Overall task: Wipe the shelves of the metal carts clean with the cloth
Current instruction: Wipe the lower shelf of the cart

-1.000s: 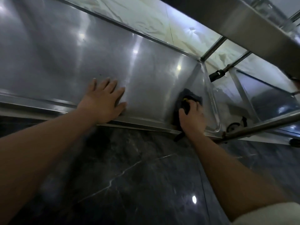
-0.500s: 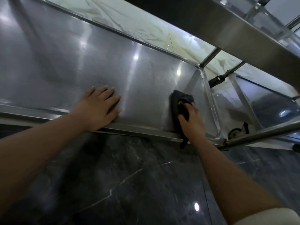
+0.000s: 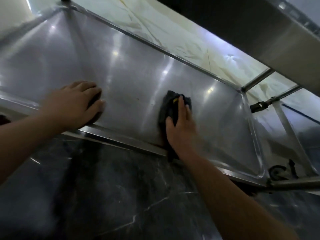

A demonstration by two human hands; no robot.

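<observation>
The low steel shelf of a metal cart stretches across the head view, shiny and bare. My right hand presses a dark cloth with a yellow tag flat onto the shelf, a little right of its middle; fingers lie straight over the cloth. One end of the cloth hangs over the shelf's near rim. My left hand rests flat on the shelf near its front rim, fingers straight, holding nothing.
An upper steel shelf overhangs at the top right. A second cart's frame and a black caster wheel stand to the right. Dark marble floor lies below; pale crumpled sheeting shows behind the cart.
My right hand has slid the cloth leftward from the shelf's right corner toward its middle. My left hand stayed planted near the front rim.
</observation>
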